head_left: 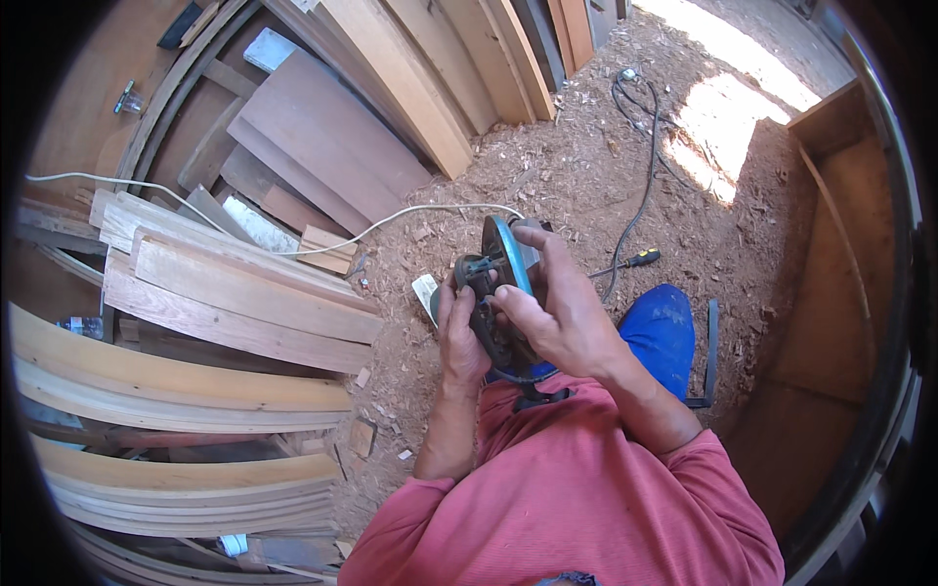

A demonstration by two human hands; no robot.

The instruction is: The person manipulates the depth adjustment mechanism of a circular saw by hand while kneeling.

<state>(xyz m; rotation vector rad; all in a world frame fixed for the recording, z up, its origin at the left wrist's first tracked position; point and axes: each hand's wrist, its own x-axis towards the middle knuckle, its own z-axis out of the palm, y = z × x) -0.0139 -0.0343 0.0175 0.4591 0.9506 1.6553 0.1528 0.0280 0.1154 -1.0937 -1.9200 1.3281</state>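
Sunlight (718,127) patches the shaving-strewn floor (528,171) between stacked boards (244,278) and brown wooden panels (813,342).

Pinkish-red shirt (562,479), bright blue trousers (660,330)

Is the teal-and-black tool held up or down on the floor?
Held up. The left hand grips the tool by its black part; the right hand is at its teal edge.

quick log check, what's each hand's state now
Left hand: holding the black-and-teal tool.
Right hand: against the same tool; firm grip can't be told.
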